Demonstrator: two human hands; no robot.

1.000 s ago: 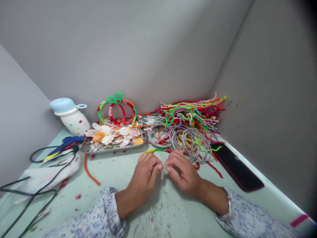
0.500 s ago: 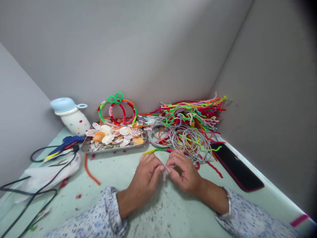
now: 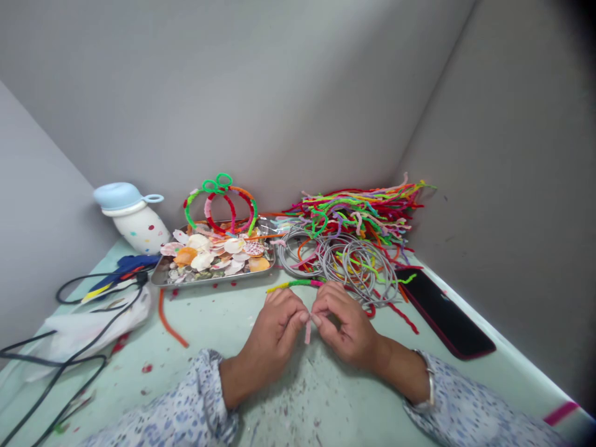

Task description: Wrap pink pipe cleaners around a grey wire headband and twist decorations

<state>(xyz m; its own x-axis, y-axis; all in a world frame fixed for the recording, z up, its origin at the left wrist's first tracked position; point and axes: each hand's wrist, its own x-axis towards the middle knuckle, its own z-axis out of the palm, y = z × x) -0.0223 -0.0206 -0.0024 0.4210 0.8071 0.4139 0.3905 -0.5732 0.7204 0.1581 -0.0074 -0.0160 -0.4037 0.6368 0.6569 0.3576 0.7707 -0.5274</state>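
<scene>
My left hand (image 3: 278, 326) and my right hand (image 3: 347, 323) meet over the near middle of the table, thumbs and forefingers pinched together. Between the fingertips is a pale pink pipe cleaner (image 3: 308, 332), its short end hanging down; both hands are closed on it. Just beyond the knuckles arches a hoop wrapped in yellow, green and pink pipe cleaner (image 3: 298, 283); the hands hide its lower part. I cannot tell whether the pink piece is wound onto this hoop.
Behind lie a tray of shells (image 3: 218, 282), wrapped headbands (image 3: 233, 205), coiled grey wire hoops (image 3: 358, 267) and a heap of pipe cleaners (image 3: 358, 211). A phone (image 3: 447, 316) is at right. At left are a bottle (image 3: 142, 230), black cables (image 3: 69, 360) and a plastic bag (image 3: 107, 329).
The hanging end of the pink pipe cleaner has shifted slightly left and down. Both hands stay pinched in nearly the same place.
</scene>
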